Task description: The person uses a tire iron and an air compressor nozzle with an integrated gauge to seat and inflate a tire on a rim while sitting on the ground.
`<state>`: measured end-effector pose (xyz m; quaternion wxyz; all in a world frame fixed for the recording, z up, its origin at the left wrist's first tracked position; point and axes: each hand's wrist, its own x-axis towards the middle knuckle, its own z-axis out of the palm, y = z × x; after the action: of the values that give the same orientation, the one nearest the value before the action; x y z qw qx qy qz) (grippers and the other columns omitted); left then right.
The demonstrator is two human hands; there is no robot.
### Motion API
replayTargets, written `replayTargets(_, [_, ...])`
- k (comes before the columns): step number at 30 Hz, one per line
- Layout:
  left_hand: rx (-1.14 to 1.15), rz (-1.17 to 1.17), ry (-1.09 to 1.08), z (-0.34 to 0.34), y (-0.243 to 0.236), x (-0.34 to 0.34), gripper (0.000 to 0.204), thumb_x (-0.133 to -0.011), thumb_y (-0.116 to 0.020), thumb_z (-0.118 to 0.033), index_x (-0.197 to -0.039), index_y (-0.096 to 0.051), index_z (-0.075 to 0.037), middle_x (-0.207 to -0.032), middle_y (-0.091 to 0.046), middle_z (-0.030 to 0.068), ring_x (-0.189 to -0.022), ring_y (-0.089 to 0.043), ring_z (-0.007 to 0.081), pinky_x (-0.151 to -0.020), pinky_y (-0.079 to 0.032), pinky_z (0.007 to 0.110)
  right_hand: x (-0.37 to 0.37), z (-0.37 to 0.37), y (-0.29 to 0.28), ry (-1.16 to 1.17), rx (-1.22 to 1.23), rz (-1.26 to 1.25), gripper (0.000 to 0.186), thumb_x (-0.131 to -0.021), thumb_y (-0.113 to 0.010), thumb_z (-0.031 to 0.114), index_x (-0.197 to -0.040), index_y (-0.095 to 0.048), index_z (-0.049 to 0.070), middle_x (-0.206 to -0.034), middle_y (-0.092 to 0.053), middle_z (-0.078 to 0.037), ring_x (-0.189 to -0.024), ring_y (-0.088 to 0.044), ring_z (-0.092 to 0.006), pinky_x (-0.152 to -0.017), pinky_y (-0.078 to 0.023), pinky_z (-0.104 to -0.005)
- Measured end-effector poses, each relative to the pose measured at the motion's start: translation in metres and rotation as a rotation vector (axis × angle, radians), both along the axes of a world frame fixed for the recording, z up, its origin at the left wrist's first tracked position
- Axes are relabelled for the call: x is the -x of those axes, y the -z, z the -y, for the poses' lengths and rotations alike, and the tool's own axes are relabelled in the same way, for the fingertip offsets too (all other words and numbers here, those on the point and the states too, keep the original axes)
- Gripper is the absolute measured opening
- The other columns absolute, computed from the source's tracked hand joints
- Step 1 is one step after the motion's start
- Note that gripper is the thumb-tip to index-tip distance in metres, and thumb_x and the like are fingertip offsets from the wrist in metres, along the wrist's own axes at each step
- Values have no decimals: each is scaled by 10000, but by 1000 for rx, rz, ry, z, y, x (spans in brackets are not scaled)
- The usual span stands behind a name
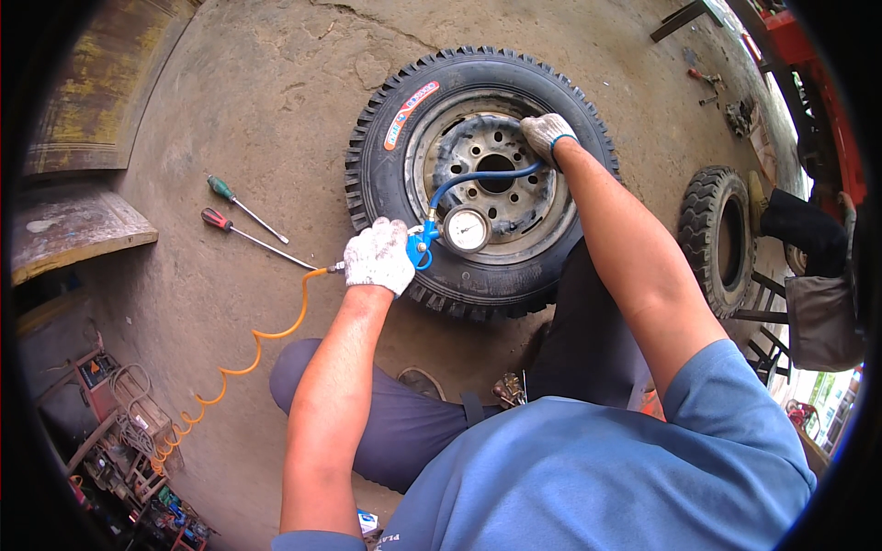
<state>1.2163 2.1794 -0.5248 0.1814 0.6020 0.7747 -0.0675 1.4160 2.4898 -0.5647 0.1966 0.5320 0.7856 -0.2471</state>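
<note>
A black tyre (377,174) on a worn steel wheel rim (459,151) lies flat on the floor in front of me. In a white knit glove, my left hand (378,257) is wrapped round a blue tyre inflator (423,241) with a round white dial gauge (467,230). From it a short blue hose (482,174) crosses the rim's centre hole to my right hand (548,136). That gloved hand is closed on the hose end at the rim's right edge; the valve there is hidden. A coiled orange air hose (262,336) runs from the inflator toward the lower left.
A green-handled screwdriver (220,189) and a red-handled screwdriver (218,219) lie on the floor at left. Another tyre (717,241) is at right, near a person in dark clothes (804,230). A wooden bench (83,225) and a cluttered tool rack (119,413) line the left side.
</note>
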Motion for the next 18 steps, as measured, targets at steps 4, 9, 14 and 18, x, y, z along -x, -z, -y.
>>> replayTargets(4, [3, 0, -4, 2, 1, 1, 249, -943, -561, -281, -1063, -654, -84, -1026, -653, 146, -911, -706, 333, -768, -558, 487, 7, 6, -10, 220, 81, -85, 396, -974, -436, 169, -1201, -720, 14, -1181, -717, -232, -1109, -705, -353, -961, -546, -459])
replayTargets(9, [20, 8, -9, 0, -1, 0, 255, -944, -556, -279, -1069, -655, -80, -1030, -651, 145, -917, -704, 332, -772, -556, 486, 4, 5, -12, 43, 18, -21, 401, -965, -432, 167, -1193, -724, 12, -1181, -714, -238, -1110, -703, -355, -961, -541, -461])
replayTargets(14, [8, -1, -4, 1, 0, 0, 245, -941, -560, -274, -1062, -653, -82, -1026, -651, 144, -913, -704, 331, -768, -556, 485, 3, 4, -7, -48, -28, 14, 400, -964, -433, 162, -1195, -723, 12, -1185, -714, -234, -1111, -703, -356, -962, -541, -460])
replayTargets(18, [9, 8, -2, -1, 0, 0, 238, -938, -563, -270, -1056, -652, -83, -1023, -652, 143, -909, -704, 330, -765, -557, 484, 0, 1, -3, -75, -45, 24, 398, -956, -445, 169, -1195, -723, 13, -1183, -712, -238, -1112, -702, -357, -962, -540, -459])
